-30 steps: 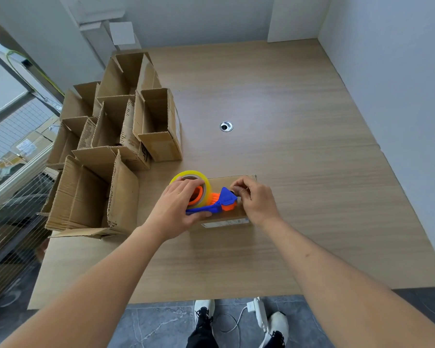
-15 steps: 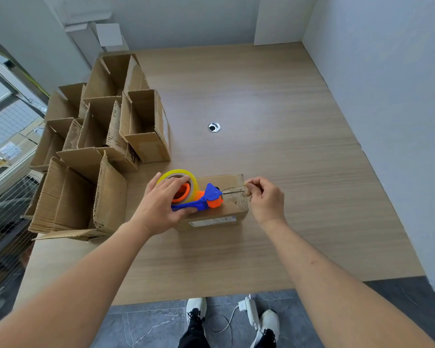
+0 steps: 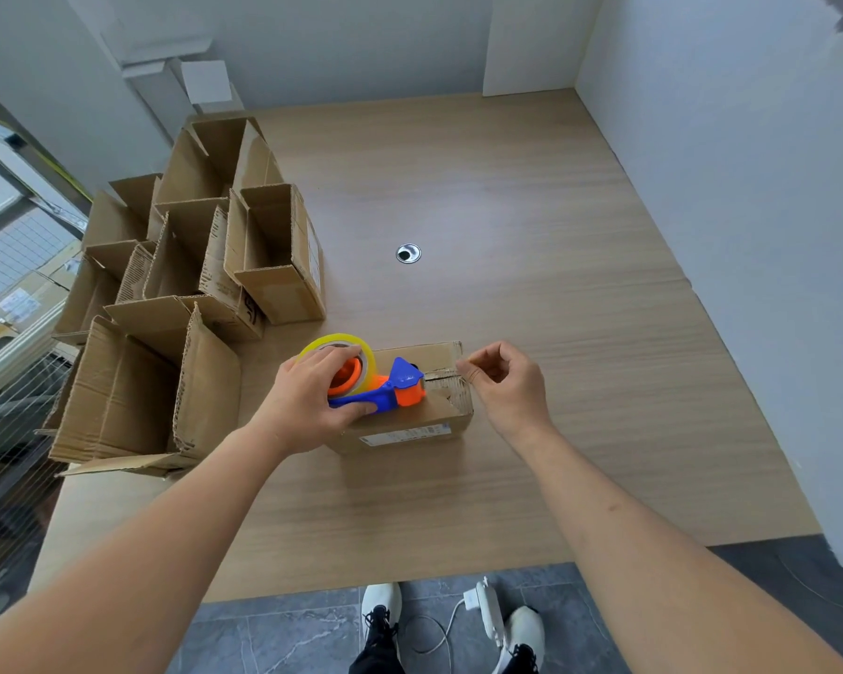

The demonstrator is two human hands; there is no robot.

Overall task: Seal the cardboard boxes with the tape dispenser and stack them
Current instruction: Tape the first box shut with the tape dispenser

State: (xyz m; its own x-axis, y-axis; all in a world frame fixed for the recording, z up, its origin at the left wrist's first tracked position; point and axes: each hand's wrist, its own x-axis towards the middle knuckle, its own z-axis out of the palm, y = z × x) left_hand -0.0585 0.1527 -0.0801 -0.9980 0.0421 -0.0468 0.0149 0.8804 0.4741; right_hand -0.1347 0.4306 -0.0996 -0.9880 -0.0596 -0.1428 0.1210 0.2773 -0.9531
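Right hand [image 3: 504, 384] pulled tape end past box [image 3: 412, 420] edge; dispenser [image 3: 376, 381] unmoved.

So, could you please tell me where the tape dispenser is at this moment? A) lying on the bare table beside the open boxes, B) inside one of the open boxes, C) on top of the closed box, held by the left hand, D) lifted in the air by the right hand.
C: the left hand grips the tape dispenser, which rests on the closed box, while the right hand pinches the tape end at the box's right edge.
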